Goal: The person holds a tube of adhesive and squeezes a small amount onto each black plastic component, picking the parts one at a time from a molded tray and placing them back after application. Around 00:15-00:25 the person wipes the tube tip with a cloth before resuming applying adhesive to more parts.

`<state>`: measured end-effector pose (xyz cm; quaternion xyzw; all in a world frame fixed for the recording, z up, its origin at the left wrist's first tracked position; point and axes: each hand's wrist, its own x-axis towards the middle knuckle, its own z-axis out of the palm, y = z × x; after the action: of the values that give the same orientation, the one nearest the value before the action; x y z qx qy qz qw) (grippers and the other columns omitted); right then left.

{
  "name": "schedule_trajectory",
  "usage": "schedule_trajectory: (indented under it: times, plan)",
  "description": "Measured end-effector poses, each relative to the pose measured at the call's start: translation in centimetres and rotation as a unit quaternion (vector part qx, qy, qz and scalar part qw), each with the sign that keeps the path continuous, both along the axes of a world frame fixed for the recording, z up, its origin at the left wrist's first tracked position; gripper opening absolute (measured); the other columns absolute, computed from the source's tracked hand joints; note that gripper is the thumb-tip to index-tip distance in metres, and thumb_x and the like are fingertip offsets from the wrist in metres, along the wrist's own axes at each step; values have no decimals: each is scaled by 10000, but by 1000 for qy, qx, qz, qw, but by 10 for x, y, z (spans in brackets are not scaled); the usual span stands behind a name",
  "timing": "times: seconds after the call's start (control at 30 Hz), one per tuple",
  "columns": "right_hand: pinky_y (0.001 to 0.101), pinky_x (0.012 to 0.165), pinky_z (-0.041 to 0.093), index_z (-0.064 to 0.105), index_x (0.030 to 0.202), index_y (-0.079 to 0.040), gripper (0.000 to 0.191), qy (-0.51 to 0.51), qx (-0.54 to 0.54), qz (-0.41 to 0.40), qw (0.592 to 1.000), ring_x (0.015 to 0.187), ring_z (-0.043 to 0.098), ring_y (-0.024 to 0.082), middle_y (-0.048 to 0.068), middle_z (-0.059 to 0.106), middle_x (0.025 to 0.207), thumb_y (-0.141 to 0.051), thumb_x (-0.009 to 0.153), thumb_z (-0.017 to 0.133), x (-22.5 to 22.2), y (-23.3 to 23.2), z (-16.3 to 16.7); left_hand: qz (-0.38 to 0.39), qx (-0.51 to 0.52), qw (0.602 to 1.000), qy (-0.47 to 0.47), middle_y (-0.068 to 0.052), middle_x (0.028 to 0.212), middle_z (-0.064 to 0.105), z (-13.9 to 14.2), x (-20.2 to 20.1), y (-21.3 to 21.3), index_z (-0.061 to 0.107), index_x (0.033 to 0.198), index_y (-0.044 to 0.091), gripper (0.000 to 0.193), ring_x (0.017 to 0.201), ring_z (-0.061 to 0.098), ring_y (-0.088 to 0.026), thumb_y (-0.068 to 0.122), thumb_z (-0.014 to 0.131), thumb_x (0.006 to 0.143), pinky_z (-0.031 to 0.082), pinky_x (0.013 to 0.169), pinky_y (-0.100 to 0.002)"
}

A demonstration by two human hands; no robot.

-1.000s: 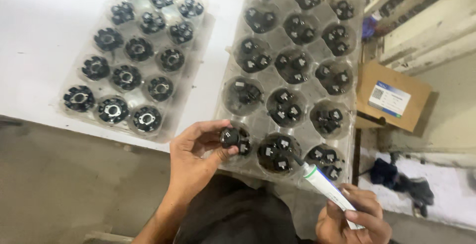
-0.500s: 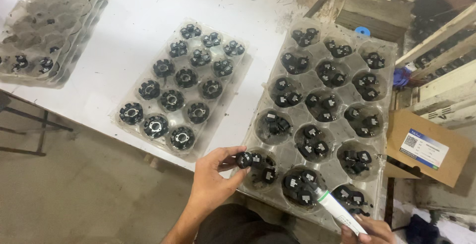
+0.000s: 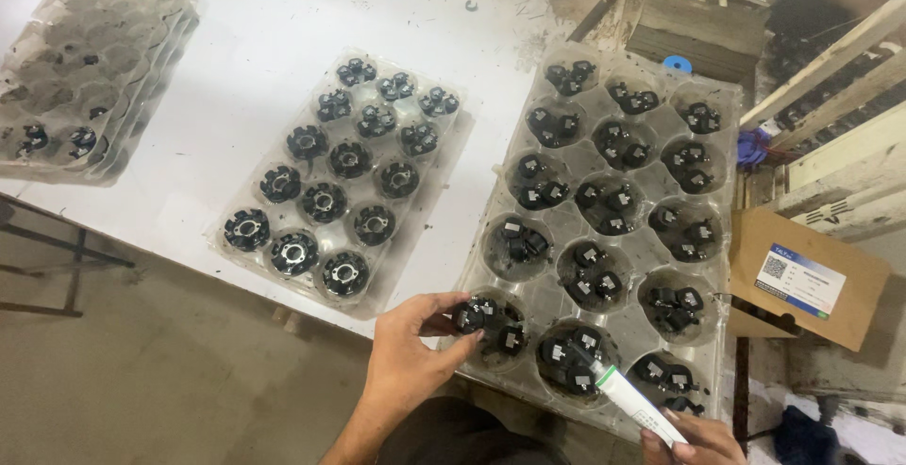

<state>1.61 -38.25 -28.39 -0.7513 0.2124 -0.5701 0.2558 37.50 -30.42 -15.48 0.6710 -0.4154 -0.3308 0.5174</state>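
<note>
My left hand (image 3: 408, 352) pinches a small black plastic part (image 3: 469, 316) at the near-left pocket of a clear blister tray (image 3: 725, 125) whose round pockets hold several black parts. My right hand (image 3: 692, 439) sits at the bottom edge of the head view and grips a white tube with a green band (image 3: 630, 405), its tip pointing at a near pocket of the same tray. A second, smaller clear tray (image 3: 461, 116) of black ring-shaped parts lies to the left on the white table (image 3: 236, 40).
A stack of mostly bare clear trays (image 3: 94, 68) sits at the table's far left. A brown cardboard box with a label (image 3: 802, 281) lies right of the big tray, beside wooden slats (image 3: 830, 59). Grey floor (image 3: 142, 380) lies below the table edge.
The view has shifted left and back, so more table and the left tray stack show. My left hand keeps the black part at the near pocket; my right hand has sunk toward the bottom edge.
</note>
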Motion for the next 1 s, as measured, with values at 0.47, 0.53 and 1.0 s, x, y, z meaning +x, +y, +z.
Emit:
schedule_trajectory:
  times: [0.47, 0.53, 1.0]
  plan:
    - [342, 842, 597, 507, 1077, -81, 338, 3, 89, -240, 967, 929, 723, 266, 188, 683, 936, -1, 910, 790, 62, 83, 80, 37, 20, 988, -150, -37, 837, 746, 1, 0, 14, 777, 1032, 67, 379, 545, 623, -130, 195, 895, 695, 520, 524, -288]
    - [347, 841, 597, 513, 1071, -78, 336, 3, 89, -245, 965, 918, 722, 261, 184, 677, 925, -7, 905, 796, 65, 84, 84, 21, 12, 978, -208, -38, 838, 740, -2, 0, 13, 770, 982, 72, 364, 572, 663, -147, 255, 907, 698, 534, 552, -306]
    - [303, 809, 577, 522, 1061, -169, 411, 25, 39, -173, 984, 885, 728, 219, 137, 713, 1031, -49, 808, 822, 15, 55, 23, -8, 191, 933, -304, -95, 889, 641, -18, -12, -3, 741, 883, 103, 455, 776, 674, -332, 373, 948, 580, 543, 689, -460]
